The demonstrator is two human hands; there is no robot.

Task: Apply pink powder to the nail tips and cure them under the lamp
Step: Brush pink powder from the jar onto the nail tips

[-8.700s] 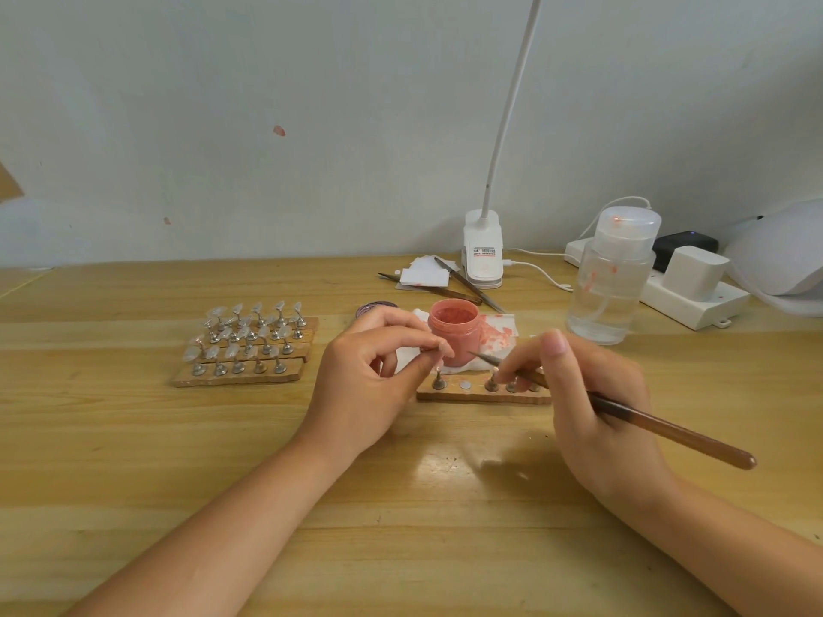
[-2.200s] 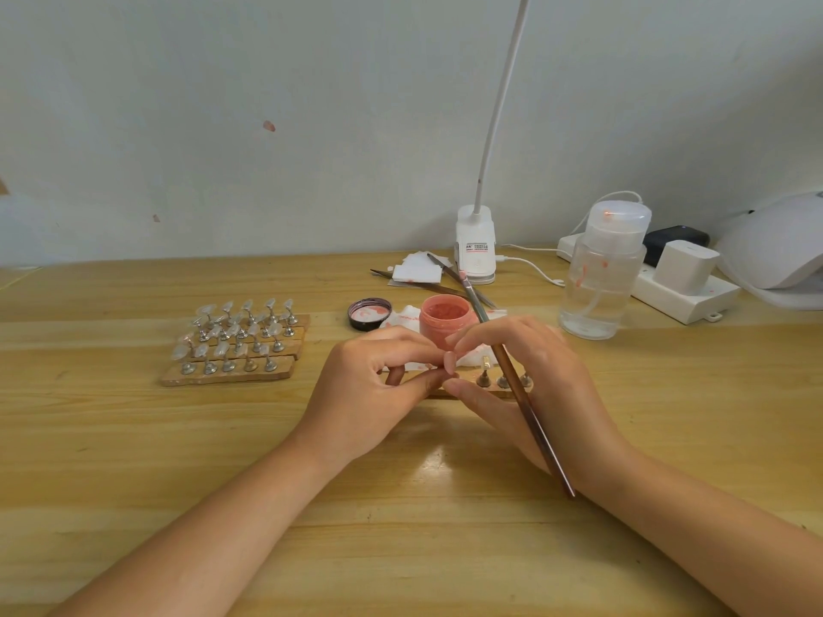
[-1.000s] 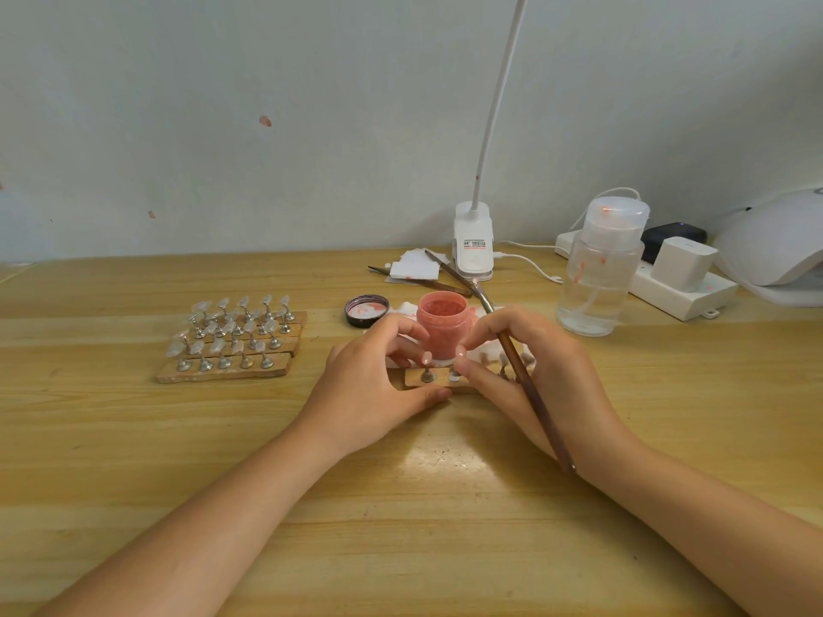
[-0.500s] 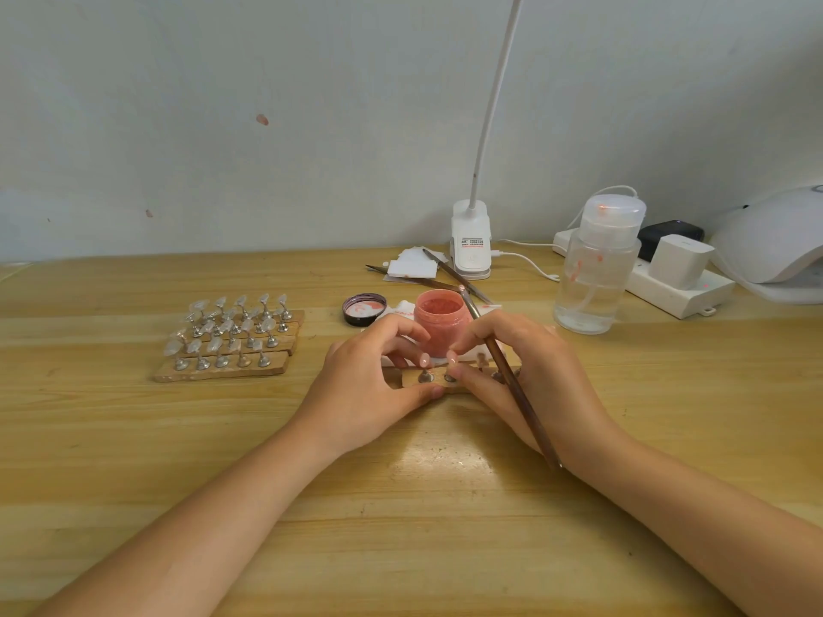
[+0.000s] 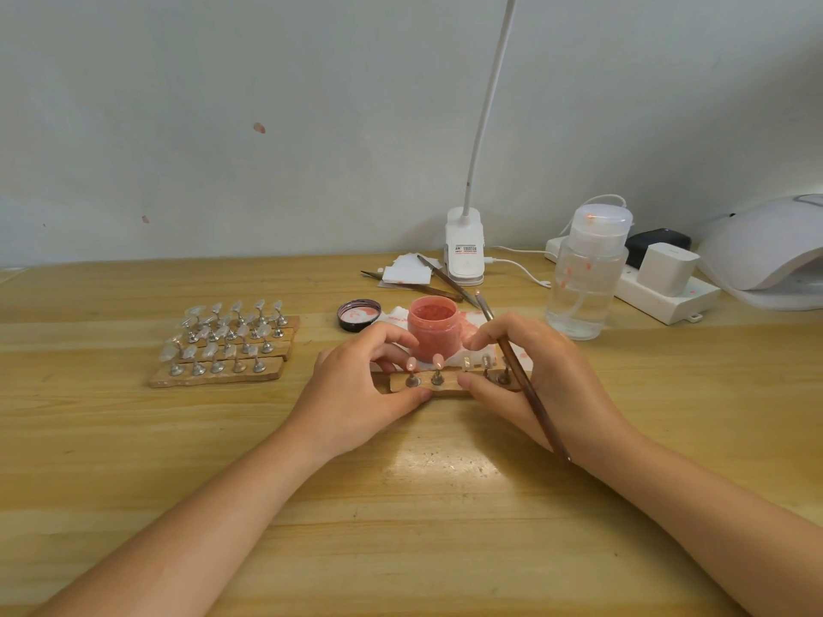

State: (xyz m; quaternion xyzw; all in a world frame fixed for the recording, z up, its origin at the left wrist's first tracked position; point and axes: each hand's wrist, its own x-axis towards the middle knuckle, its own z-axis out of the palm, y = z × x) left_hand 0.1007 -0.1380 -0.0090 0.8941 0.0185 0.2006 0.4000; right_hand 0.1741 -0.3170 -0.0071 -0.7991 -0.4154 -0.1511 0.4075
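Progress, judged from the counter: two small oval nail tips on the narrow wooden holder strip carry pink coating; the remaining metal pegs toward the right hand look bare or hold something too small to identify. Powdering therefore appears partly done, and curing not begun, since the strip sits well apart from the white domed curing lamp at the far right.

The left hand grips the strip's left end, thumb in front, fingers curled behind. The right hand grips the right end likewise, with a slim brown wooden brush tucked between its fingers, bristle end up.

The squat open jar of pink powder stands just behind the strip on a stained white tissue; its dark round lid lies left of the jar, inner face up. The powder looks fine and matte.

Left of the strip, three more wooden strips of clear, glossy, uncoated nail tips on metal stands wait.
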